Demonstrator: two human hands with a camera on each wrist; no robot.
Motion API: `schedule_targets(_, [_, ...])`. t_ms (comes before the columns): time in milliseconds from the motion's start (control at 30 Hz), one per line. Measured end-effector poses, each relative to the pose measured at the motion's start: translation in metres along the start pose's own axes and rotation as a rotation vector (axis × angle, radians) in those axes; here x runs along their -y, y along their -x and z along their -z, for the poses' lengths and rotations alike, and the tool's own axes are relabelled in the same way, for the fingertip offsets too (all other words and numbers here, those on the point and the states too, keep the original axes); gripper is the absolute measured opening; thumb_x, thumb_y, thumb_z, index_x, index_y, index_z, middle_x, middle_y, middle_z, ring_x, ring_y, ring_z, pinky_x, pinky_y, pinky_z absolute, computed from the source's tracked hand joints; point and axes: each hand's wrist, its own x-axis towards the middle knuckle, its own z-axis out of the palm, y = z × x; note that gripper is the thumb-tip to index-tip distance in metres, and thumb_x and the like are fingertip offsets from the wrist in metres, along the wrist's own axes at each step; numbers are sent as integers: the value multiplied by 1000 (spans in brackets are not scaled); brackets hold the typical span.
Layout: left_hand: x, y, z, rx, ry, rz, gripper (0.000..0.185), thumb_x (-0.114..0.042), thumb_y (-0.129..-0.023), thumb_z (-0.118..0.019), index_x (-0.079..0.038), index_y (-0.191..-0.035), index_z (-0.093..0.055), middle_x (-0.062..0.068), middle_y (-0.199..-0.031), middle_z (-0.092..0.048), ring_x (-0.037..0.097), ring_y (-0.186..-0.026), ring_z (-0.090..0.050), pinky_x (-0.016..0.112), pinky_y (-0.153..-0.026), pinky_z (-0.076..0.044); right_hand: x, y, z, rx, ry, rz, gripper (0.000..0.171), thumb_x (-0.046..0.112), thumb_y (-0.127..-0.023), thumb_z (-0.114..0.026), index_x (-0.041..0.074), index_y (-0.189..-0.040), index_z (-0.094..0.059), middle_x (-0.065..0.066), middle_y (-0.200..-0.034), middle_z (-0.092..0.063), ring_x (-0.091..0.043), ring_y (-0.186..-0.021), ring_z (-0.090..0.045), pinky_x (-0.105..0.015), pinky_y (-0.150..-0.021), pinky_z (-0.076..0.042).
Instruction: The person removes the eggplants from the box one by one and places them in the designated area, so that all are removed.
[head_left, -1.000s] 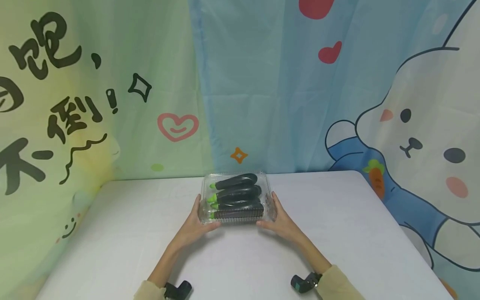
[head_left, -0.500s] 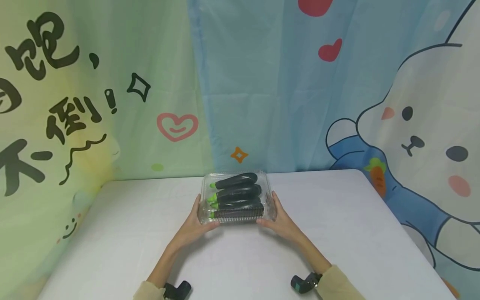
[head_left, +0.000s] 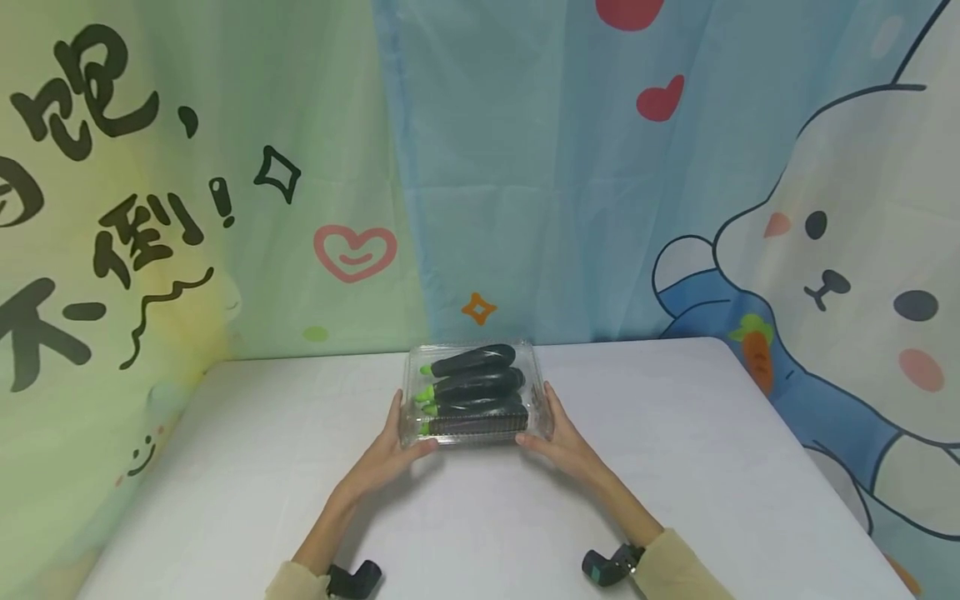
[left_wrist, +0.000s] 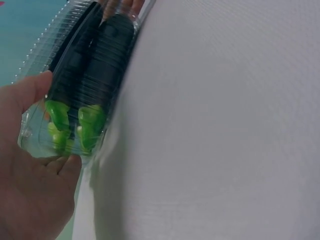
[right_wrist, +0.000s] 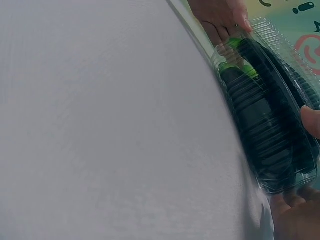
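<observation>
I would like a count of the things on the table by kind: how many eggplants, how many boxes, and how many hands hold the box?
Eggplants, dark with green stems, inside the box: 4
Clear plastic box, lid closed: 1
Hands holding the box, left hand and right hand, one at each end: 2
Total: 7

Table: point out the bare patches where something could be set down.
The table is bare right of the right hand and left of the left hand. Crowded at centre back: both hands grip the clear box of eggplants.
</observation>
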Motion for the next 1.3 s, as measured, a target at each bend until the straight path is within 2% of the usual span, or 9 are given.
schedule_targets(167, [1, 1, -1, -3, 13, 7, 106, -43, -88, -66, -18, -156, 12, 19, -163, 3, 41, -150, -4, 67, -116, -9, 4, 2, 0, 9, -18, 8, 103, 29, -88, -67, 10, -156, 8, -20, -163, 8, -45, -149, 5, -69, -115, -5])
schedule_targets(400, [2, 1, -2, -11, 42, 1, 105, -45, -89, -64, -19, -156, 13, 18, -163, 5, 42, -150, -2, 69, -115, -8, -3, 1, -1, -1, -47, 25, 102, 33, -89, -66, 10, -156, 8, -19, -163, 10, -44, -149, 7, -68, -115, -2])
schedule_targets(633, [2, 1, -3, -2, 58, -4, 104, -45, -90, -63, -18, -155, 14, 18, -163, 6, 41, -150, 1, 67, -117, -6, -2, 1, 1, 20, -61, 28, 100, 31, -90, -63, 8, -155, 10, -20, -162, 12, -45, -149, 8, -67, -116, -5])
schedule_targets(833, [1, 2, -3, -1, 90, 0, 103, -45, -90, -62, -19, -155, 14, 15, -164, 10, 38, -151, 6, 66, -117, -1, -3, 2, 0, 21, -72, 32, 99, 32, -91, -63, 10, -156, 9, -18, -163, 11, -44, -150, 7, -66, -116, -8])
schedule_targets(1133, [2, 3, -4, -29, 71, 15, 103, -47, -88, -63, -20, -156, 10, 14, -164, 8, 40, -151, 2, 67, -116, -3, -3, 2, 0, 32, -91, 38, 98, 32, -92, -61, 12, -156, 11, -16, -163, 12, -42, -150, 7, -64, -117, -10])
schedule_targets(1300, [4, 1, -4, -44, 76, 9, 104, -48, -88, -64, -20, -156, 9, 13, -164, 6, 37, -151, 2, 66, -117, -3, -2, 3, -1, 39, -103, 49, 95, 30, -93, -59, 13, -156, 11, -15, -163, 12, -40, -150, 9, -65, -117, -4])
